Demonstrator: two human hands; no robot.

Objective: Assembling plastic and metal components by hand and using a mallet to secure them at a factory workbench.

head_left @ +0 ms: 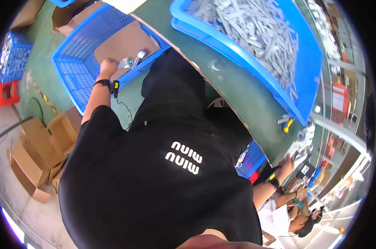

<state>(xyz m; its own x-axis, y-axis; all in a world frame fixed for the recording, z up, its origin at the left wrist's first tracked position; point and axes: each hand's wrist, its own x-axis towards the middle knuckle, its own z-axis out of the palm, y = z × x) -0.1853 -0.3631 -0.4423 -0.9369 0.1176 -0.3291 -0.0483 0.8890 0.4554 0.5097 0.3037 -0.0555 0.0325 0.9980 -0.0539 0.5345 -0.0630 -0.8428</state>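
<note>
My left hand (108, 67) is over the blue plastic basket (67, 68), its fingers curled closed. Right beside the fingers are a shiny silver metal part (125, 63) and a second one with a round end (141, 54), above a brown cardboard sheet (128, 41) in the basket. Whatever lies inside the fist is hidden. My right hand (285, 167) is out at the right, past the corner of the green worktable (233, 89). Its fingers look apart, with nothing visible between them. Silver parts (306, 137) lie close to it.
A big blue bin (246, 62) full of grey strip-shaped parts stands on the worktable. A yellow-and-black tool (286, 125) lies near its corner. Open cardboard boxes (34, 153), a red stool (7, 93) and another blue basket (16, 56) are at left. A co-worker (283, 216) sits at lower right.
</note>
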